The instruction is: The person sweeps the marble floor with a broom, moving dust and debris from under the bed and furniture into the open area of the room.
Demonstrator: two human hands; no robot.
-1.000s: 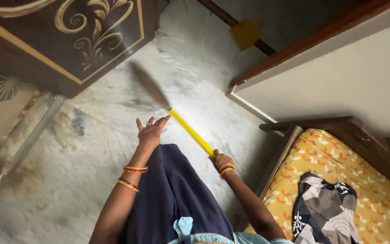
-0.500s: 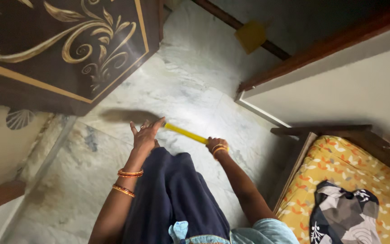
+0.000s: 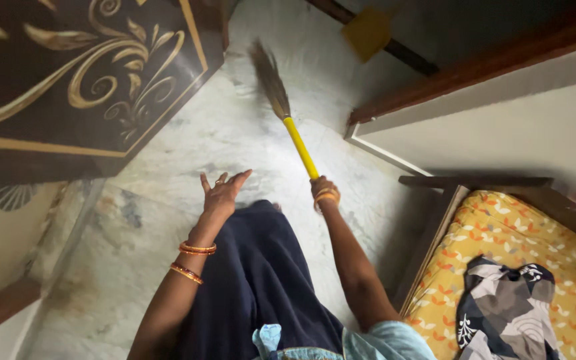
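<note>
Right hand (image 3: 325,191) around yellow-handled broom (image 3: 299,147)

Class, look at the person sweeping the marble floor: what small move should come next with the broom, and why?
Probably draw the broom back toward the feet. The right hand grips the yellow handle with the bristles far forward, near the dark cabinet, so the stroke looks fully extended. The left hand is open and holds nothing.
</note>
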